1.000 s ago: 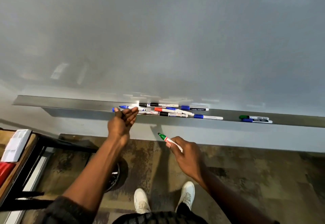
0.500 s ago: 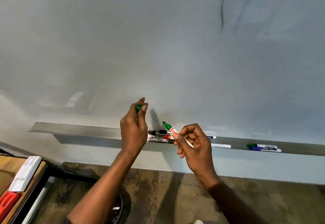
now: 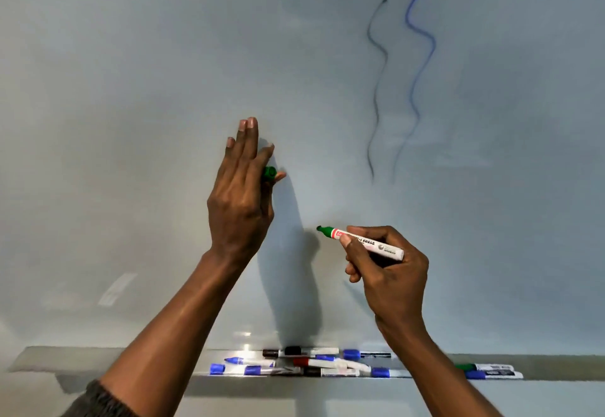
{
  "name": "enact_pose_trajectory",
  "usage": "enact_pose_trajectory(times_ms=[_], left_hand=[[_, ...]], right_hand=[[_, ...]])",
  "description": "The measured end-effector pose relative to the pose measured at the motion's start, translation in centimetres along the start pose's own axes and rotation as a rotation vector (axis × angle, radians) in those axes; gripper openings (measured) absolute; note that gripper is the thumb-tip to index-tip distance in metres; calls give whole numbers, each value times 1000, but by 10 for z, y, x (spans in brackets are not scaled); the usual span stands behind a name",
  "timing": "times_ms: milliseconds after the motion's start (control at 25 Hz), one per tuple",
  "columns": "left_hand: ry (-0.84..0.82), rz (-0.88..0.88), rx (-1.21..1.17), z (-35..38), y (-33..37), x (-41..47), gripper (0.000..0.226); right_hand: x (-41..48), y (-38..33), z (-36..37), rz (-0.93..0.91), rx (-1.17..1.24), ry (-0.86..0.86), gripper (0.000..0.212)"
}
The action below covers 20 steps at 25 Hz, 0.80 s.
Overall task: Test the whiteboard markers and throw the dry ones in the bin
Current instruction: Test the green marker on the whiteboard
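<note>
Two things are held: the left hand (image 3: 240, 200) pinches the green cap (image 3: 270, 174) at its thumb, other fingers straight; the right hand (image 3: 389, 272) grips the uncapped green marker (image 3: 363, 241), tip pointing leftward. That light pinch could let the cap drop.

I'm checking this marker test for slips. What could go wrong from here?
The left hand only pinches the green cap with its thumb, fingers straight; it may drop. The right hand aims the uncapped green marker toward the left hand and could ink it. Markers heaped on the tray may get mixed.
</note>
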<state>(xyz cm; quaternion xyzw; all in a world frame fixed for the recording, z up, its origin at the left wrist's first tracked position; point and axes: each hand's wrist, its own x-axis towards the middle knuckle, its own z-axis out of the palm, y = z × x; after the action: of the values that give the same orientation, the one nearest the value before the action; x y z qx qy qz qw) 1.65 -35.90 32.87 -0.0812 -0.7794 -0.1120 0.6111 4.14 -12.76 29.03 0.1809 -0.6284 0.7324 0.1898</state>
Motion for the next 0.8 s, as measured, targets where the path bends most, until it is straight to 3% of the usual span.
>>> enact_pose_trajectory(times_ms=[160,400,640,800], left_hand=[[10,63,10,19,-1,28,42],[49,70,17,34,-7,19,47],[70,100,29,38,-13,17,46],[69,85,24,39,-12,15,48]], right_hand=[[54,-34,12,-276,-92,47,8],[140,-87,33,-845,-405,168,22],[191,-120,56,-1030,-477,255,21],[182,-108,58,-1073,-616,203,20]])
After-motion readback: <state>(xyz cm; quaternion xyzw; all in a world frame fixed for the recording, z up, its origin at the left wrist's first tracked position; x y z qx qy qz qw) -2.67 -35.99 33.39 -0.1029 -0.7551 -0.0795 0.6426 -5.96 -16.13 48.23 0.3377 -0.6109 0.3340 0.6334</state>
